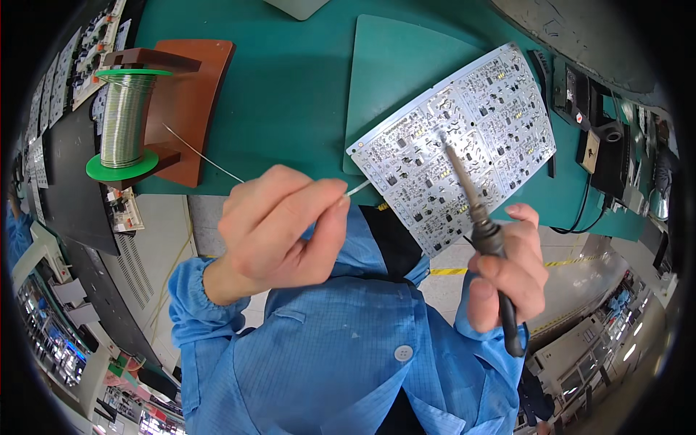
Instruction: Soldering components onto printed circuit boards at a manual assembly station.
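My left hand pinches a thin length of solder wire, whose short end sticks out toward the circuit board. The wire's other end trails from behind the hand toward the spool. In my right hand a soldering iron is gripped by its dark handle, tip pointing up and to the left over the board. Whether that tip touches the board I cannot tell. The silvery circuit board, covered with small components, lies tilted on a green mat and juts past the table's near edge.
A spool of solder wire with green flanges sits on a brown stand at the left. More circuit boards line the far left. Black equipment and cables stand at the right on the green table.
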`<state>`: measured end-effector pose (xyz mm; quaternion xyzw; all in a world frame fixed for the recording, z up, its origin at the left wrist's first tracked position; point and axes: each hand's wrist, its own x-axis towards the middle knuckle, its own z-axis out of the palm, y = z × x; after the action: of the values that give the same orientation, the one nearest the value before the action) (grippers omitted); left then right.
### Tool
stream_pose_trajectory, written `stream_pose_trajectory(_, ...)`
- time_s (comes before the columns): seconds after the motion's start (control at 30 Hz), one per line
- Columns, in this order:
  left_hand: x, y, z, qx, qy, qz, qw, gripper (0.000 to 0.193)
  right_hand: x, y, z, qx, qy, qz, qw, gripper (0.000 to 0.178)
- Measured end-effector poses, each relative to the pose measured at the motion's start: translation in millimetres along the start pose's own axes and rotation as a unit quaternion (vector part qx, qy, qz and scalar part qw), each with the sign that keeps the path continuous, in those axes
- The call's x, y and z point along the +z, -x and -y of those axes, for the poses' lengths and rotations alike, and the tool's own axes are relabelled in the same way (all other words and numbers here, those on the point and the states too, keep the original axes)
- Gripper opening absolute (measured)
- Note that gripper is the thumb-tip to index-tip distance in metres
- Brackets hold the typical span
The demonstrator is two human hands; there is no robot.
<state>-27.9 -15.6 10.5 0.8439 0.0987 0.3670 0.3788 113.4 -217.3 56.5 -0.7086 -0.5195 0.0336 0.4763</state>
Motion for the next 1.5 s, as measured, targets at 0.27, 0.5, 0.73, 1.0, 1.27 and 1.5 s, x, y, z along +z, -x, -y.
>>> stream_pose_trajectory(0.27, 6, 3, 8, 0.015, -0.033, -0.043, 0.998, 0.020, 22, -23, 3, -0.027, -0.007, 0.006, 1.000, 0.013)
stream_pose_trajectory(0.5, 6, 4, 11, 0.029, -0.035, -0.026, 0.999, 0.023, 23, -24, 5, -0.007, -0.003, 0.043, 0.999, 0.011)
stream_pose_trajectory(0.73, 8, 5, 14, 0.045, -0.049, -0.015, 0.998, 0.023, 23, -23, 6, -0.002, -0.009, 0.059, 0.998, 0.016)
stream_pose_trajectory(1.0, 8, 5, 14, 0.045, -0.047, -0.017, 0.998, 0.023, 27, -28, 4, -0.013, -0.013, 0.030, 0.999, 0.017)
stream_pose_trajectory(1.27, -16, 5, -5, 0.015, 0.009, 0.122, 0.992, 0.008, 14, -24, 3, -0.021, -0.028, -0.004, 0.999, 0.008)
stream_pose_trajectory(1.5, -24, 6, -29, -0.113, 0.002, 0.272, 0.955, 0.015, -39, 31, -63, 0.066, -0.012, -0.295, 0.953, 0.035)
